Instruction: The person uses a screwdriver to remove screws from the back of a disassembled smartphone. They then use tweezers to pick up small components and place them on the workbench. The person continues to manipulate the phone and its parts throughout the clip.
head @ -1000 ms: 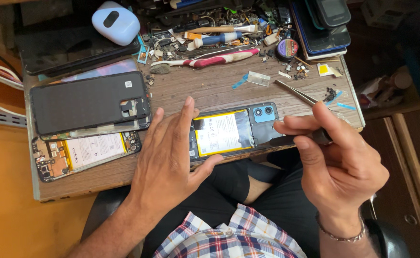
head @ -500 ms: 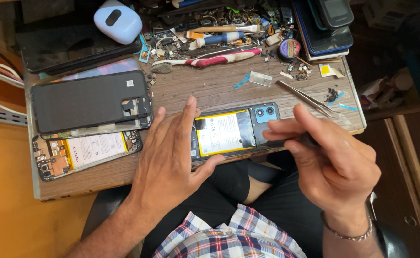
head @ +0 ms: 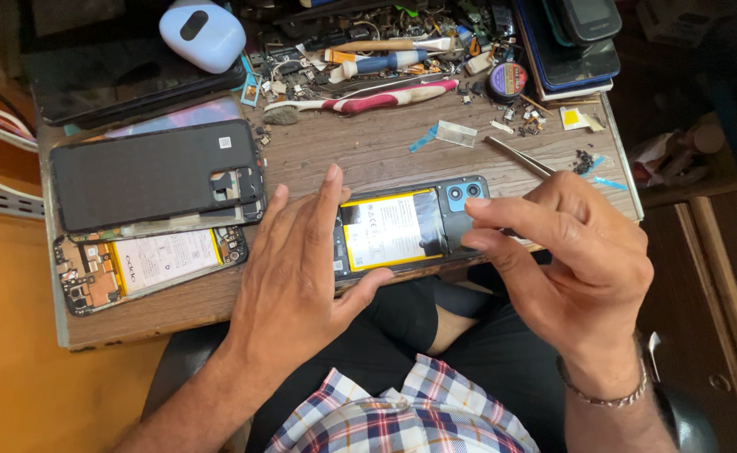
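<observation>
Head view: our right hand (head: 578, 268) hides the opened phone (head: 406, 231)'s right end, fingers pinched on tweezers (head: 515, 155) whose tips we cannot see. The phone lies at the wooden table (head: 368, 151)'s near edge, overhanging our lap; bare wood beyond it. Left hand (head: 297, 268) flat, fingers spread, pinning it. Yellow battery, twin camera lenses exposed.

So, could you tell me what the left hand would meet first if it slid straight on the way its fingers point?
Probably the red-handled brush. The left hand points up the bare wooden board, which looks free until that clutter.
</observation>
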